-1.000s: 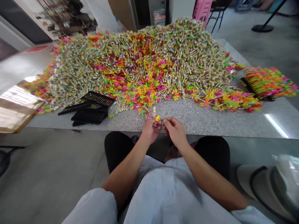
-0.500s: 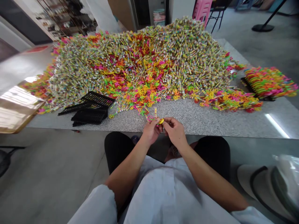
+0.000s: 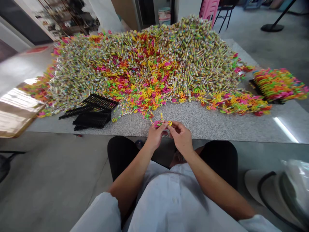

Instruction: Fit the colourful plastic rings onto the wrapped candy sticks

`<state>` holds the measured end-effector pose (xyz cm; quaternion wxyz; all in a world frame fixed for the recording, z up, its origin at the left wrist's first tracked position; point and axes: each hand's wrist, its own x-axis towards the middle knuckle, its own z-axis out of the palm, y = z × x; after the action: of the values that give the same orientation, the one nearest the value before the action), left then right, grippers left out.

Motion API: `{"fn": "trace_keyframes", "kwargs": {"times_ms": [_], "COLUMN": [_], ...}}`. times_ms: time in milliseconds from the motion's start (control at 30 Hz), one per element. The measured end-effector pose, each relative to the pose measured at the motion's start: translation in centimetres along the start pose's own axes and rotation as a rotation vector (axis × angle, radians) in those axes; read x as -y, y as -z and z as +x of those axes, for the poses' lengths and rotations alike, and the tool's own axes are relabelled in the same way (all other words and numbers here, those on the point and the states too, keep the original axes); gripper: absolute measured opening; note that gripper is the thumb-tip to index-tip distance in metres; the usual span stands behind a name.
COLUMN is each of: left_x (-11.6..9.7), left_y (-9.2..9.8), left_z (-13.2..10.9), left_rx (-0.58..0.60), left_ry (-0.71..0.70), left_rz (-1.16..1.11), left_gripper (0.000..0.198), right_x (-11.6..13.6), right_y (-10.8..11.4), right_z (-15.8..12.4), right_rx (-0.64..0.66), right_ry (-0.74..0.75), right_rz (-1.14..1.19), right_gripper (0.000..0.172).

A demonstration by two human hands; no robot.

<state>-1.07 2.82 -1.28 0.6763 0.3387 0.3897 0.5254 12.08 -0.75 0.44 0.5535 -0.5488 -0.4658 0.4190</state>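
My left hand (image 3: 154, 134) and my right hand (image 3: 180, 136) meet at the near edge of the grey speckled table (image 3: 205, 124). The left hand's fingers are closed on a small pink plastic piece (image 3: 158, 123). The right hand pinches a small yellow ring (image 3: 169, 123) against it. A short yellow tube (image 3: 161, 116) lies on the table just beyond the fingers. Behind it rises a huge heap of small tubes and coloured plastic rings (image 3: 145, 64).
Black plastic trays (image 3: 93, 112) lie at the left of the table. A black tray filled with coloured pieces (image 3: 277, 85) sits at the far right, with loose rings (image 3: 236, 103) beside it. A pink stool (image 3: 209, 9) and a chair stand behind. A hat (image 3: 270, 190) lies at lower right.
The yellow ring has gone from the left hand's fingertips to between both hands, now pinched by the right hand. Both hands have stayed at the table edge.
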Motion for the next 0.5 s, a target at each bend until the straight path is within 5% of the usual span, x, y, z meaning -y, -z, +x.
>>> {"fn": "trace_keyframes", "kwargs": {"times_ms": [500], "left_x": [-0.26], "left_y": [0.53], "left_z": [0.14], "left_rx": [0.025], "left_ry": [-0.038], "left_rz": [0.121], "left_gripper": [0.034], "right_x": [-0.29], "right_y": [0.85], "right_z": [0.59], "right_rx": [0.098], "right_ry": [0.028], "right_rz": [-0.043], "right_gripper": [0.041]}}
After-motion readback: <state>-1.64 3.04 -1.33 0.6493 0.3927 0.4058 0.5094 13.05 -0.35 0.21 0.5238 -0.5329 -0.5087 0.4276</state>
